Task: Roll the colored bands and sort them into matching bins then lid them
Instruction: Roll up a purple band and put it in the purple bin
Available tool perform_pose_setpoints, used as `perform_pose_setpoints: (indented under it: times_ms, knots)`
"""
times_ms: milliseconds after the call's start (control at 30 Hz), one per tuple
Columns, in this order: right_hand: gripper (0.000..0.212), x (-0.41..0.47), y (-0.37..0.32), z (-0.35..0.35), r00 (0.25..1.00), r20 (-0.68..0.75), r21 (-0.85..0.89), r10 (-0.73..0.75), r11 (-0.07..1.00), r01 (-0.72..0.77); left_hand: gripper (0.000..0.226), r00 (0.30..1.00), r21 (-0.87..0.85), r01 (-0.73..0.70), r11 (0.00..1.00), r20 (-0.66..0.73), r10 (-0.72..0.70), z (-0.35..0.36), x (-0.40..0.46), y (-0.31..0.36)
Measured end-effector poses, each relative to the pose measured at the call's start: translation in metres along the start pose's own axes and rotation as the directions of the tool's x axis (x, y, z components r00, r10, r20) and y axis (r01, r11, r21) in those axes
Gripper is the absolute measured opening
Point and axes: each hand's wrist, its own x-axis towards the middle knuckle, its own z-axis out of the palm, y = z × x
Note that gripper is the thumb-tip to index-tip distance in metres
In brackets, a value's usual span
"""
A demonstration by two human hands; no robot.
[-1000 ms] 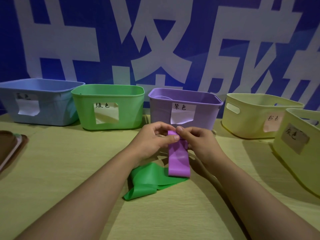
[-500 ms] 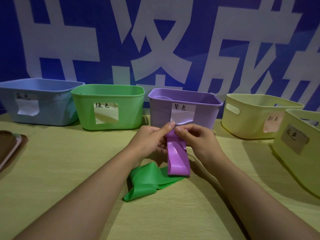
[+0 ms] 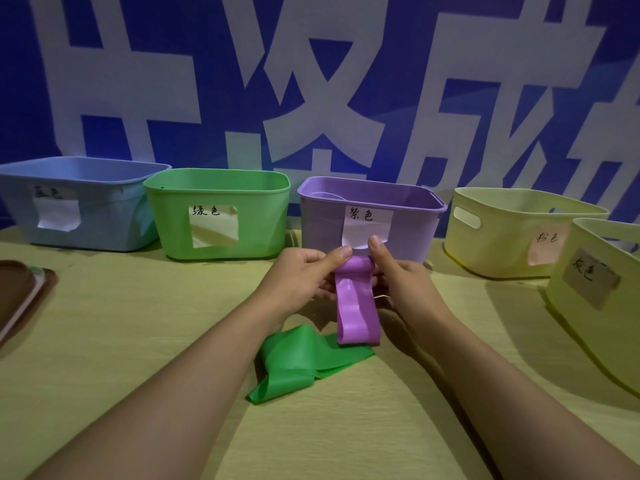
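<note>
**Purple band half rolled, right in front of its bin**

Your left hand and right hand are both pinching the top of the purple band, thumbs on the roll, holding it up just in front of the purple bin. The loose tail hangs down and its end rests on the green band, which lies crumpled on the table.

Watch that roll: ease your pinch and the springy band will likely unwind. The tail could also drag the green band along as you wind it in.

Labels now. The green bin reads 绿色, the purple one 紫色. The near yellow bin looks like 灰色, the far yellow bin seems to say 粉色, and the blue bin label is too faint to be sure. Check those yellow bins by label, not colour, or a band lands wrong.
</note>
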Motion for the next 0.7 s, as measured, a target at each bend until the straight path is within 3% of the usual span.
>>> perform_pose_setpoints:
  times_ms: [267,700]
  knots:
    - [0.049,0.0065,0.0046,-0.0029,0.999,-0.027,-0.171,-0.035,0.985,0.03,0.043,1.0,0.008,0.008,1.0,0.001,-0.008,-0.0005,0.0013,-0.0018]
    - [0.028,0.0046,0.0036,-0.0039,0.998,0.021,-0.142,-0.065,0.988,0.067,0.022,0.999,-0.01,-0.001,1.0,-0.033,0.001,-0.0025,0.0022,-0.0018]
